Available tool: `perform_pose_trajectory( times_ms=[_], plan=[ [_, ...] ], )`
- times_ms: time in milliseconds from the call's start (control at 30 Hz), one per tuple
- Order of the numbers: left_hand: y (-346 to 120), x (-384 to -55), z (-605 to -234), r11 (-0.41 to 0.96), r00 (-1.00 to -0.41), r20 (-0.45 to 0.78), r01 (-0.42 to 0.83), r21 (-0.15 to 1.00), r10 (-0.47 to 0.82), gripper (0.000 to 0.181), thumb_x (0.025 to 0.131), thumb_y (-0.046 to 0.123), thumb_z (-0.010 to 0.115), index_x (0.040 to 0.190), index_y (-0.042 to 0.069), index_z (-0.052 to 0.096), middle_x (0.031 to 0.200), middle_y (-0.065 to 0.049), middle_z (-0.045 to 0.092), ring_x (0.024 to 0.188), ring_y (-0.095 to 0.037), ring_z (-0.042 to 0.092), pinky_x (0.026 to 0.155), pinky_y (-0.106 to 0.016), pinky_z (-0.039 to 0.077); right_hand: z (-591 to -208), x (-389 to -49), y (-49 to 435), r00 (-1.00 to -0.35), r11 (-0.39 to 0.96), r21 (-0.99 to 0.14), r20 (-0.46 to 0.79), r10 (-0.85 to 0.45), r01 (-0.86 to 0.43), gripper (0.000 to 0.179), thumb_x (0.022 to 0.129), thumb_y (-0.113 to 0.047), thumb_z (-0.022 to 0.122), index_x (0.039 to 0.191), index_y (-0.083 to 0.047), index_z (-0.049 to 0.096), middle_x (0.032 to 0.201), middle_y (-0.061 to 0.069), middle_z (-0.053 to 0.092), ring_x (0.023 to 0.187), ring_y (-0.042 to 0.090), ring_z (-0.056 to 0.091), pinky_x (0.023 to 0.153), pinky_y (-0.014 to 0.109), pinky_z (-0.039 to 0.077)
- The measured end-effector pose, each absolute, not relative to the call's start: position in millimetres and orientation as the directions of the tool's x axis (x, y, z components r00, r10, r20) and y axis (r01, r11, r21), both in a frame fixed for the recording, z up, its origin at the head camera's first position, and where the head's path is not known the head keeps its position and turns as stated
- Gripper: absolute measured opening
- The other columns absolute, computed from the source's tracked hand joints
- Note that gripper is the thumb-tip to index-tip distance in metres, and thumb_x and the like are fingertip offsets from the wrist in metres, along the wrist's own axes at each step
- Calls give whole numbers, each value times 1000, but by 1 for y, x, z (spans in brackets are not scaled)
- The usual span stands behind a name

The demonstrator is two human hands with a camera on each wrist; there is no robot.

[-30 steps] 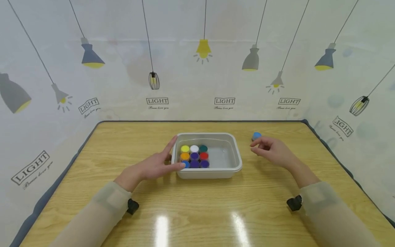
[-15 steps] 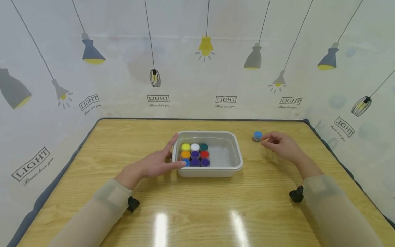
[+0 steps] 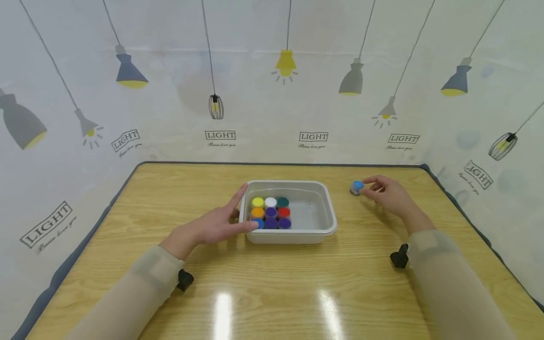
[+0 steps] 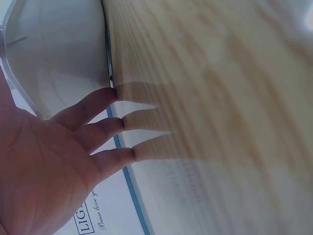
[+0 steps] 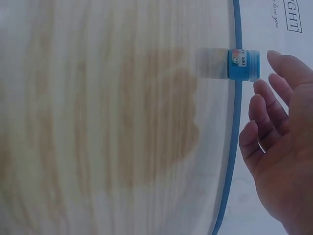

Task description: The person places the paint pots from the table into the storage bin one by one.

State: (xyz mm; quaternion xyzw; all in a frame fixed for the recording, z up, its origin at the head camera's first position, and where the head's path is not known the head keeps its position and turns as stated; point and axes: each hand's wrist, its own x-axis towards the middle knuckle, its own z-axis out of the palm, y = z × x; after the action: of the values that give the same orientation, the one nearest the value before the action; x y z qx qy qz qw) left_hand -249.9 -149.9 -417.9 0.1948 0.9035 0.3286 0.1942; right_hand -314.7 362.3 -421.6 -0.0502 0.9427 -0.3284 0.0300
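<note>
A small blue-lidded paint jar [image 3: 356,187] stands upright on the table, to the right of the white plastic tray [image 3: 293,238]. My right hand [image 3: 390,196] is beside it, thumb and index finger bent toward the lid. In the right wrist view a gap shows between those fingertips and the labelled blue jar [image 5: 239,65]. My left hand [image 3: 212,225] rests at the tray's left end, index finger along the side and thumb over the front rim. Three fingertips of the left hand [image 4: 44,161] touch the tabletop beneath the tray's edge.
Inside the tray, several paint jars [image 3: 270,212] with yellow, white, green, orange, purple, red and blue tops fill the left half in rows. The wooden table [image 3: 272,278] ends at a dark blue edge before a wall printed with lamps.
My right hand has moved away to the right and farther back, uncovering the blue-lidded jar, with its fingertips now close by the lid. The left hand keeps its place on the tray.
</note>
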Motion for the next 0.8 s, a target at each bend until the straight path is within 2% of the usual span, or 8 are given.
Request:
perform_pose_trajectory(
  times_ms=[167,433,800],
  plan=[
    [-150,-250,-417,706,-846,-227,222,673,482,112,96,84,58,170,53,-21,171,-26,45,154,-47,50,127,-67,38,-428,-324,364,-995,773,-632,-33,-97,-54,62,108,-49,69,154,-10,58,132,21,68,101,29,68,78,34,55],
    [-150,-249,-418,693,-846,-215,226,684,488,112,98,82,59,170,51,-21,171,-25,45,155,-46,49,128,-66,38,-436,-334,359,-996,762,-647,-46,-71,-25,63,106,-47,73,151,-6,59,131,23,65,93,23,66,79,31,55],
    [-151,-248,-416,692,-845,-211,231,684,491,111,99,80,59,172,49,-19,172,-26,43,156,-48,48,128,-67,37,-435,-337,351,-996,776,-631,-63,-60,-7,65,108,-48,70,152,-3,58,135,25,62,95,24,65,79,30,54]
  ],
)
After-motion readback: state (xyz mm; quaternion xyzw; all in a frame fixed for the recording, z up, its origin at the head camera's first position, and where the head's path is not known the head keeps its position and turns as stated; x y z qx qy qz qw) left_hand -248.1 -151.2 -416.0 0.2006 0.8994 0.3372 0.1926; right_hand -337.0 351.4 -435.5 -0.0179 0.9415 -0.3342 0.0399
